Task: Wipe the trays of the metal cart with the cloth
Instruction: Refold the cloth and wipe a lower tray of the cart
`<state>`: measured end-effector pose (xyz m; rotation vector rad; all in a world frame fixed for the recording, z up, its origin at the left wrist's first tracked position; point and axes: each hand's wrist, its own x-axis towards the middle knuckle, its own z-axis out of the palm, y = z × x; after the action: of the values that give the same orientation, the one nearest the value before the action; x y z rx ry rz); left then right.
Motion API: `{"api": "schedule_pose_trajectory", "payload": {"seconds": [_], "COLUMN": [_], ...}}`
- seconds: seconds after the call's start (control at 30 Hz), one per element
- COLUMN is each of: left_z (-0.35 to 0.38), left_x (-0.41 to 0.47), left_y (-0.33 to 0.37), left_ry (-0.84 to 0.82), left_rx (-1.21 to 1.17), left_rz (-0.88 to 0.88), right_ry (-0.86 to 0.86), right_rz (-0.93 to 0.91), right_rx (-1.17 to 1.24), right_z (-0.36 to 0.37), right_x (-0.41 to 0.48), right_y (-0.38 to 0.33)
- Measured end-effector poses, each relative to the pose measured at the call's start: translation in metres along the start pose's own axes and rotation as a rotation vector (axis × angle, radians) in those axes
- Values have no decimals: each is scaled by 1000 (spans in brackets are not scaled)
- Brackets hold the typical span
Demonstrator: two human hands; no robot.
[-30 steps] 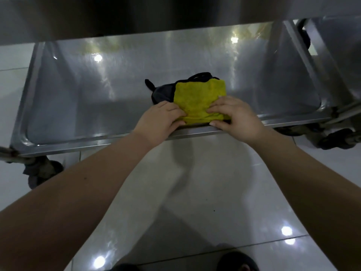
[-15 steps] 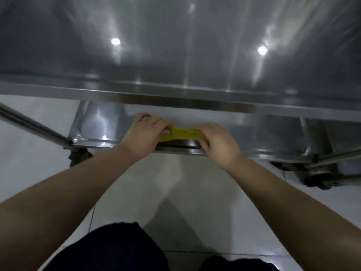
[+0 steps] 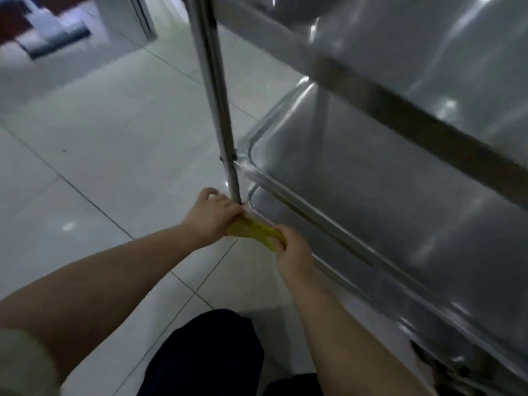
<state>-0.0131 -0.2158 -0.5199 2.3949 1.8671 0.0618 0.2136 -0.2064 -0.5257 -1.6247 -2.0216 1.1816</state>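
Note:
A yellow cloth (image 3: pixel 255 231) is stretched between my two hands just off the near left corner of the metal cart's bottom tray (image 3: pixel 320 215). My left hand (image 3: pixel 214 215) grips one end beside the foot of the cart's upright post (image 3: pixel 220 110). My right hand (image 3: pixel 291 250) grips the other end, next to the tray's front rim. Higher trays (image 3: pixel 428 67) of the cart fill the upper right, blurred by motion.
Pale glossy floor tiles (image 3: pixel 100 167) spread to the left. My dark trouser knees (image 3: pixel 205 355) show at the bottom. A cart wheel (image 3: pixel 437 367) sits under the tray at lower right. Blurred furniture (image 3: pixel 48 35) stands at the far upper left.
The view has swung left and tilted. Both hands have carried the cloth from the middle of the bottom tray's front rim to its left corner by the post.

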Motion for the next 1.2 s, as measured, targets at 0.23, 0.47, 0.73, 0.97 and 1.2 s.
{"api": "schedule_pose_trajectory", "payload": {"seconds": [0.23, 0.47, 0.73, 0.97, 1.2], "left_z": [-194, -449, -633, -665, -692], "left_x": [-92, -125, -94, -30, 67], "left_y": [-64, -96, -141, -201, -256], "left_ry": [69, 245, 452, 433, 457], "left_rx": [-21, -66, -40, -74, 45], "left_rz": [-148, -311, -312, -233, -49], "right_ry": [-266, -186, -3, 183, 322], "right_rz": [-196, -434, -587, -480, -353], "right_rx": [-87, -43, -30, -105, -226], "right_z": [-57, -168, -266, -277, -310], "right_x": [-23, -44, -17, 29, 95], "right_y": [-203, -430, -604, -656, -694]}}
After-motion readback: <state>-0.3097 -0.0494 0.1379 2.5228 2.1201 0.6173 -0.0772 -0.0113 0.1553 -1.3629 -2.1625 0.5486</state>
